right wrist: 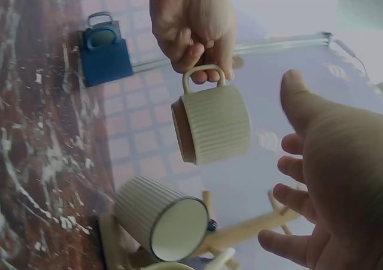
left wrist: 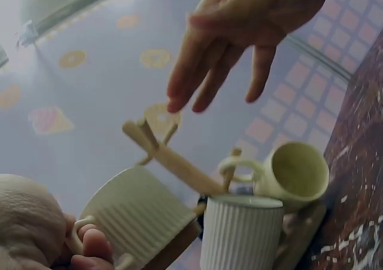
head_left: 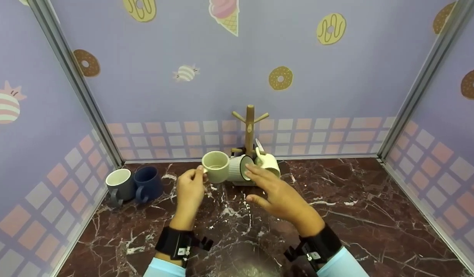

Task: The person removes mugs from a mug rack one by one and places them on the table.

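My left hand point(head_left: 190, 190) pinches the handle of a cream ribbed mug point(head_left: 215, 169), held upright above the table; its unglazed brown base shows in the right wrist view point(right wrist: 185, 132). A wooden mug tree point(head_left: 250, 130) stands behind it. Low on the tree, a white ribbed mug point(right wrist: 146, 216) with a dark rim lies tilted, opening sideways. On the tree's right side, a pale yellow mug point(left wrist: 299, 173) hangs tilted by its handle. My right hand point(head_left: 285, 198), fingers extended and thumb apart, holds nothing and overlaps the white mug's rim in the head view.
At the left, a grey mug point(head_left: 120, 186) with a white inside stands beside a navy mug point(head_left: 148, 184), handles toward me. Patterned wall panels point(head_left: 337, 84) enclose the dark red marble-look table point(head_left: 356, 219) at the back and both sides. Upper pegs point(head_left: 262, 117) of the tree are bare.
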The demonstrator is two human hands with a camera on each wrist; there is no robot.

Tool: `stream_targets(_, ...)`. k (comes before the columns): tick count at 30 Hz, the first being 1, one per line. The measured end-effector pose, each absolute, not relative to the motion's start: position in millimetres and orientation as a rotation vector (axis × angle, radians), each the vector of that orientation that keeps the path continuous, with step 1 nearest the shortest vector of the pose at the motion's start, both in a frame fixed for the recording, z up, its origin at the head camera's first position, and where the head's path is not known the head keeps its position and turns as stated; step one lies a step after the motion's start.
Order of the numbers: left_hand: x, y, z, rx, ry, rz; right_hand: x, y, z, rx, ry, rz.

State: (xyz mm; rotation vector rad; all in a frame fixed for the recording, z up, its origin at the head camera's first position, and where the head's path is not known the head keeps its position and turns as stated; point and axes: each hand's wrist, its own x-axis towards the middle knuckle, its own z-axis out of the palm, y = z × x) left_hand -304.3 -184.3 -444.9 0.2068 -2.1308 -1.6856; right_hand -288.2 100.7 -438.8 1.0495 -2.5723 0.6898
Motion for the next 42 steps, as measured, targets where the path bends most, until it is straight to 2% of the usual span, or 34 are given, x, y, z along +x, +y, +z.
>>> stream_targets(6,-316.2,-208.3,-467.2,0.393,-2.046,-1.603,-282.1,84.5,-447.8,1.162,-2.641,0.567)
stream_targets(22,-326.3,-255.1,-515.3,0.671,-1.950,-1.527,-279.9,56.7,-477.7,1.347,-2.722,0.458)
stream_targets(35,-357.8,-293.6,-564.6,0.731,-2.000,-1.492,-277.5,51.3,-484.3,1.394,-2.760,0.438)
stream_targets(42,-343.9,-289.1,-548.9,0.718,-2.057,-1.486,-275.2,50.0,-483.9,1.406,-2.777,0.460)
